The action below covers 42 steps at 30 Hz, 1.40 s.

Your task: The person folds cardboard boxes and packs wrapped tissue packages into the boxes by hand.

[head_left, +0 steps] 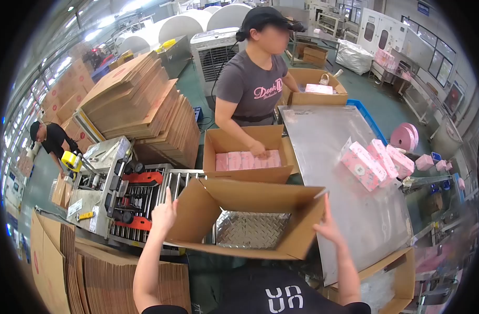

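An open cardboard box (260, 194) is held up in front of me, its sides squared out. Through its open bottom a diamond-pattern metal plate (250, 230) shows. My left hand (165, 213) grips the left side of the box, index finger pointing up. At the right side, my right hand (328, 226) clasps the edge near the corner. Just beyond stands another cardboard box (218, 140) with pink-and-white packs (240, 161) in it; a co-worker's hand (258, 149) reaches in over them.
A metal table (323, 136) on the right bears several pink packs (362, 166). Left are a roller conveyor (179, 180) with a box-sealing machine (111, 183) and stacked flat cartons (132, 277). A co-worker (252, 73) stands opposite; another person (54, 138) is far left.
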{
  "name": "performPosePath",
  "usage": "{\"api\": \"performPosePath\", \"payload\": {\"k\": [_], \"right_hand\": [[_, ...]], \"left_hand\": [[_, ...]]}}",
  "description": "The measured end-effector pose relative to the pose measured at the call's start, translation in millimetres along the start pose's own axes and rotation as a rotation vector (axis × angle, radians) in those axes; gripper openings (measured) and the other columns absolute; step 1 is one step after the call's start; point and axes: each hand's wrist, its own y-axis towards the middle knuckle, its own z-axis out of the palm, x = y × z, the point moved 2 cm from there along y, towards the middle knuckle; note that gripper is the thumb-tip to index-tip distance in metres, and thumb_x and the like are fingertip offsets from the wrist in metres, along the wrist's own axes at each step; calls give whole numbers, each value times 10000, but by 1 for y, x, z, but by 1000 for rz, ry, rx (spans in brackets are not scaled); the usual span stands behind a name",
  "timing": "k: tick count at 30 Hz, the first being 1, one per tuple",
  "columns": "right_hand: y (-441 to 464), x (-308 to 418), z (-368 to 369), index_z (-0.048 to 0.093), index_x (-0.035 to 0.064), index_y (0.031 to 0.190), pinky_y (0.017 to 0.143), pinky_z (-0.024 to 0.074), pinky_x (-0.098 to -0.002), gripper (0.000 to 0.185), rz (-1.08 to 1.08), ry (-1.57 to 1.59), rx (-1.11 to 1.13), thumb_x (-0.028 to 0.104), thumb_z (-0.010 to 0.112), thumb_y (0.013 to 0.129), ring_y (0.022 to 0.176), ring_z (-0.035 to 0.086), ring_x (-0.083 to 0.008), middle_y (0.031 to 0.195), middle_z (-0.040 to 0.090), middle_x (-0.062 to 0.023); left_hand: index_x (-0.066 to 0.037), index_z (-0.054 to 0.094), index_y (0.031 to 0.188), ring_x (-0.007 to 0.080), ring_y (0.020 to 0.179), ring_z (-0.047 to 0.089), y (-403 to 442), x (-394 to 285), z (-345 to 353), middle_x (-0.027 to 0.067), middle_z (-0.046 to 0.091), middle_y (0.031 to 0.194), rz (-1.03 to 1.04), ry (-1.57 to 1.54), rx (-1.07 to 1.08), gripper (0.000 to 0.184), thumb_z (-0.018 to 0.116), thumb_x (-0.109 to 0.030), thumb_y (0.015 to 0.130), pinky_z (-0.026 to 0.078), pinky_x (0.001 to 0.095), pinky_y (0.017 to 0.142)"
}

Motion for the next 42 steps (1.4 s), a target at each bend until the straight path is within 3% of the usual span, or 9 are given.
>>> {"api": "performPosePath", "payload": {"k": [11,17,20,24,28,31,36,40,42], "right_hand": [[13,-71,46,-34,-82,1502,1203,131,-468,1361,200,-1155,740,798,618,694,1463,-21,-463,1560,-39,-342],[-22,23,87,342,-77,1442,1120,349,-380,1125,158,-1242,1629,712,688,718,1328,436,-361,1466,397,-271],[-11,-45,62,512,-71,1310,986,459,-368,904,369,-735,1470,565,781,726,1188,567,-283,1342,550,-204],[36,-71,51,678,53,1082,805,525,-369,720,354,-1030,815,538,871,586,866,678,-269,910,716,-84],[-2,-71,38,528,58,1280,1003,433,-453,1010,39,-1091,87,639,846,518,1224,513,-325,1303,539,-187],[-39,-95,5,486,24,1302,1068,374,-477,1066,242,-889,-386,586,889,490,1334,392,-350,1412,421,-213],[-26,-108,33,536,-46,1239,859,534,-416,952,260,-642,-438,524,883,561,1000,657,-359,1095,665,-231],[-8,-73,74,579,-64,1228,820,540,-335,645,712,392,-1,510,586,932,977,681,-227,930,721,-129],[4,-192,88,595,-31,1244,849,524,-337,693,528,-261,-103,563,612,887,1001,663,-209,963,721,-122]], "left_hand": [[-260,233,1546,310,1113,564,-106,-177,66,150,526,1177,1028,-345,736,842,672,-428,847,531,411,847],[-234,442,1445,292,1080,597,-103,-165,129,119,557,1163,1004,-290,706,684,693,-402,831,538,431,888],[-226,484,1405,291,1137,598,-54,-183,69,122,584,1212,871,-335,722,612,671,-334,832,552,419,863],[-150,693,1018,236,876,646,12,-215,-6,30,656,958,709,-771,-161,228,705,-108,794,556,346,676],[-83,677,975,305,930,621,40,-214,8,90,655,844,353,-509,-502,259,705,-296,831,392,506,998],[-64,673,1041,284,1004,631,-18,-218,13,84,696,939,251,-579,-52,352,707,-347,833,395,464,1030],[-127,398,1476,249,1427,339,-86,-165,83,100,397,1520,402,-343,283,672,544,-455,908,167,515,1186],[-140,447,1443,251,1453,278,-69,-11,125,118,390,1522,-423,-438,224,565,467,-429,959,79,527,1189],[-103,544,1370,246,1433,316,-70,109,203,137,454,1473,-717,-772,135,515,492,-410,958,127,471,1185]]}}
